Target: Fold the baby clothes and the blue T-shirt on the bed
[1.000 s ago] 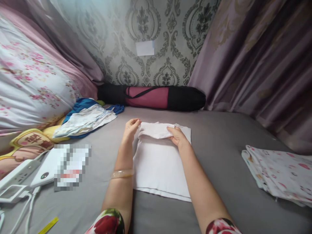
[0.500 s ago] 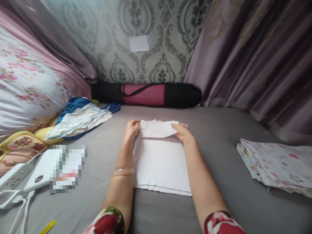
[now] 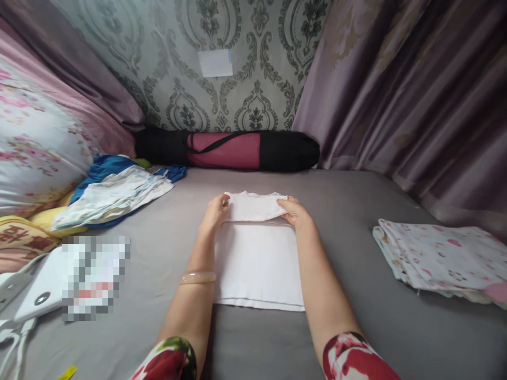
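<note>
A white garment (image 3: 257, 258) lies flat on the grey bed sheet (image 3: 348, 211) in front of me. Its far end is folded back towards me into a narrow band. My left hand (image 3: 216, 212) pinches the left corner of that folded band. My right hand (image 3: 295, 212) grips the right corner, fingers curled over the cloth. A pale bangle (image 3: 198, 277) sits on my left wrist.
A folded floral cloth (image 3: 439, 258) lies at the right. Blue and white clothes (image 3: 114, 190) are piled at the left beside a floral pillow (image 3: 35, 153). A black and pink rolled mat bag (image 3: 229, 150) lies along the wall. White devices with cables (image 3: 24, 301) sit at the lower left.
My right hand has slid to the right corner of the folded band, and the fold now lies squarer across the garment. The view has shifted slightly to the right.
</note>
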Demonstrator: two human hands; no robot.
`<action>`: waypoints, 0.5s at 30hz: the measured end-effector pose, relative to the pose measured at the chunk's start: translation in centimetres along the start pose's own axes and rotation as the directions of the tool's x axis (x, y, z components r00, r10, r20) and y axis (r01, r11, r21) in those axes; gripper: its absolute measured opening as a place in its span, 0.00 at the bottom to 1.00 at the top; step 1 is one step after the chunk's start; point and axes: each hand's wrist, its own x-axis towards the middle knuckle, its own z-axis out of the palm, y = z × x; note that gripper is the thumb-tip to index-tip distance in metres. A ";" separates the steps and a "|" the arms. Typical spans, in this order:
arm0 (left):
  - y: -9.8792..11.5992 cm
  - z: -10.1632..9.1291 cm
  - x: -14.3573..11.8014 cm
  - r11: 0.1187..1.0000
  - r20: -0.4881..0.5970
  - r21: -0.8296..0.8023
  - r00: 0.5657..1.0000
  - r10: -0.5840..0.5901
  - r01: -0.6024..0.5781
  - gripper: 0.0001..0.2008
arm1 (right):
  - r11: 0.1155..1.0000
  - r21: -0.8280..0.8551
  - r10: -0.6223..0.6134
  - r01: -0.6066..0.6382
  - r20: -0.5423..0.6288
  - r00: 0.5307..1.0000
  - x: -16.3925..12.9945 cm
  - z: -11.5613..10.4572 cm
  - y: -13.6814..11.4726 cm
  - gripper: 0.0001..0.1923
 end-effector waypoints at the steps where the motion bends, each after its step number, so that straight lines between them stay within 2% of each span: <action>1: 0.0 0.1 0.0 1.000 0.015 0.018 1.000 0.011 -0.012 0.18 | 1.000 -0.003 0.015 -0.015 -0.010 1.000 -0.1 -0.1 -0.1 0.12; 10: -1.0 0.8 0.1 0.992 0.103 0.091 0.992 0.073 -0.082 0.21 | 0.993 -0.114 0.009 -0.014 -0.043 0.999 -0.4 -1.1 -0.4 0.08; 15: -0.8 0.7 0.0 0.991 0.141 0.108 0.988 0.065 -0.081 0.22 | 0.989 -0.149 0.000 -0.013 -0.083 0.997 0.0 -2.2 -0.4 0.13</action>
